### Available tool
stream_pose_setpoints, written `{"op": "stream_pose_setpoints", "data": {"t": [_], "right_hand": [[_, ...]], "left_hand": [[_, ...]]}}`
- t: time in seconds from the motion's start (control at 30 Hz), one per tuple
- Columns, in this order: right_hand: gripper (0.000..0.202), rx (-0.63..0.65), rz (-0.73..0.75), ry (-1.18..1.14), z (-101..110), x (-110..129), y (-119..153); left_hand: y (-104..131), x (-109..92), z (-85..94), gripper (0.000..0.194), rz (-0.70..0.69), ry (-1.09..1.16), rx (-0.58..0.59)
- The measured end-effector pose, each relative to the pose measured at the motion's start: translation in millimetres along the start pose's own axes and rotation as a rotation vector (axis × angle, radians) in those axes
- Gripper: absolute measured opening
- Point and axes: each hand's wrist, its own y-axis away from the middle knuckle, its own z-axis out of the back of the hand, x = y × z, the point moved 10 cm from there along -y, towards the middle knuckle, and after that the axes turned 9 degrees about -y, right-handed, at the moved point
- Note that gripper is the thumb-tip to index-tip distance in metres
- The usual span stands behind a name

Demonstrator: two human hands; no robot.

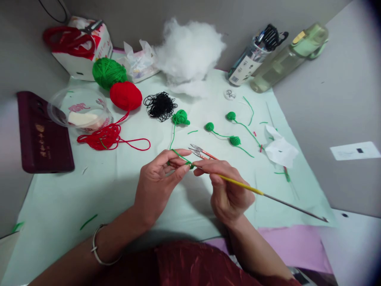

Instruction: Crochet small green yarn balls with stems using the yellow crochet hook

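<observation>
Between thumb and fingers, my left hand [159,180] pinches a small green crochet piece [191,165], with green yarn [181,155] running over the index finger. That strand leads up to a small green yarn ball [180,117]. My right hand [230,190] is closed around the yellow grip of a crochet hook [244,185]; its near tip meets the green piece, and the other metal end points to the lower right. Just beyond my fingertips lie thread snips [202,151] with orange handles, partly hidden by my right hand. Fingers cover most of the crochet piece.
Green crocheted balls [209,126] with yarn tails lie right of centre. Behind are white stuffing [192,55], black cord [160,106], red yarn [125,96] and green yarn [109,73]. A plastic tub [79,107] and dark red case [44,135] stand left; a bottle [288,59] leans at right.
</observation>
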Motion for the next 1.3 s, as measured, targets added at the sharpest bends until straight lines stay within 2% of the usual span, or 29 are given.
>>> {"op": "stream_pose_setpoints", "data": {"t": [0.1, 0.23, 0.3, 0.43, 0.57, 0.7, 0.8, 0.93, 1.07, 1.17, 1.3], "right_hand": [[0.03, 0.023, -0.014, -0.009, -2, 0, -1], [0.029, 0.052, -0.005, 0.024, -5, 1, 1], [0.029, 0.049, 0.02, 0.042, -4, 2, 3], [0.029, 0.056, 0.018, 0.032, -4, 0, 6], [0.03, 0.064, 0.015, 0.03, -6, 0, 6], [0.03, 0.047, 0.032, 0.049, -7, 1, 6], [0.03, -0.01, -0.007, 0.002, -4, -5, 3], [0.028, -0.049, -0.002, -0.028, -2, -6, 1], [0.029, 0.003, -0.002, 0.025, -6, -5, 7], [0.032, 0.045, 0.054, 0.101, -8, 2, 12], [0.042, 0.104, 0.101, 0.207, -12, 7, 16]], "left_hand": [[0, -2, 2.6, 0.02, -0.063, -0.058, -0.015], [2, -12, 5.1, 0.024, -0.25, -0.197, -0.053], [3, -12, 5.0, 0.023, -0.287, -0.211, -0.059], [-1, -3, 4.0, 0.018, -0.184, -0.103, -0.035], [-4, 2, 3.3, 0.021, -0.09, -0.035, -0.036], [-5, 12, -5.1, 0.027, 0.029, 0.09, 0.03], [-7, 14, -3.2, 0.03, 0.029, 0.147, 0.013], [-8, 13, 0.5, 0.028, 0.009, 0.115, 0.002], [-7, 6, 4.8, 0.026, -0.018, 0.07, -0.027], [-6, 2, 5.2, 0.027, -0.037, 0.049, -0.036], [-5, 7, 1.5, 0.033, 0.011, 0.095, -0.007]]}}
